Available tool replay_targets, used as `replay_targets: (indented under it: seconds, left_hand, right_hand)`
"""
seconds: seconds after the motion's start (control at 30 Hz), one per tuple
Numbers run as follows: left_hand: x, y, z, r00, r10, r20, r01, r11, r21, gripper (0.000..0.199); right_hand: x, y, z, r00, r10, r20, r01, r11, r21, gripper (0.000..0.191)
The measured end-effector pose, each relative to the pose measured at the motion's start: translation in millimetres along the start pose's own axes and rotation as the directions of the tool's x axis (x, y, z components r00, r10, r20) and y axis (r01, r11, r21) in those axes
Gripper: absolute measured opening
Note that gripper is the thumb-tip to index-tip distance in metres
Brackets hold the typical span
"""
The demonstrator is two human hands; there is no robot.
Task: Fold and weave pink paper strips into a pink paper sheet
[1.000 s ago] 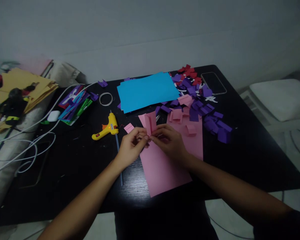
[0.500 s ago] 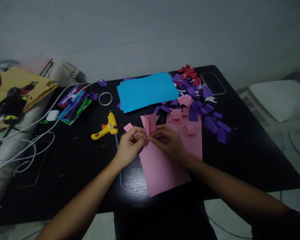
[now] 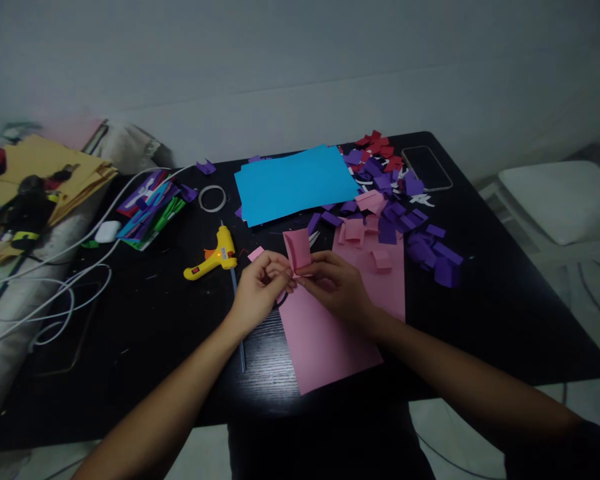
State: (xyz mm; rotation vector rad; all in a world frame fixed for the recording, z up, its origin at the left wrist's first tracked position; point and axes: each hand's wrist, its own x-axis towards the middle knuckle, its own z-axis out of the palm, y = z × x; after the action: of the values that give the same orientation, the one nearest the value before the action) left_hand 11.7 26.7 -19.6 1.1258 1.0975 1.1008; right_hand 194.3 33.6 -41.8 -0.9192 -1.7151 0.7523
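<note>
A folded piece of pink paper (image 3: 298,249) stands upright between my two hands, its lower end pinched by both. My left hand (image 3: 266,281) has its thumb and fingers closed on the lower left edge. From the other side, my right hand (image 3: 339,281) grips the lower right edge. Beneath them lies a large pink sheet (image 3: 335,350) with a few small folded pink pieces (image 3: 379,261) on its upper part. Scissors (image 3: 313,238) lie partly hidden behind the held paper, with a dark handle loop showing under my left hand.
Left of my hands lies a yellow hot glue gun (image 3: 213,255) with a glue stick. Blue sheets (image 3: 295,187), a tape roll (image 3: 212,199), purple paper pieces (image 3: 433,250), red pieces (image 3: 377,143) and a phone (image 3: 427,167) are farther back. White cables (image 3: 70,293) cross the table's left side.
The top of the held pink paper has closed up, its flaps now lying nearly together and turned slightly. Both hands stay almost in place, and more of the scissor blades shows.
</note>
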Motion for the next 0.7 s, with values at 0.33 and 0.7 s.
replay_targets:
  seconds: [0.33, 0.7]
  left_hand:
    - [-2.7, 1.4, 2.3, 0.997, 0.043, 0.065, -0.041, 0.998, -0.039, 0.026]
    - [-2.6, -5.4, 2.0, 0.995, 0.089, 0.033, -0.090, 0.996, 0.021, 0.024]
  right_hand:
    - [-0.3, 4.1, -0.3, 0.997, -0.069, -0.026, 0.067, 0.996, -0.056, 0.015]
    - [0.4, -3.9, -0.3, 0.999, 0.014, -0.035, -0.013, 0.999, 0.030, 0.006]
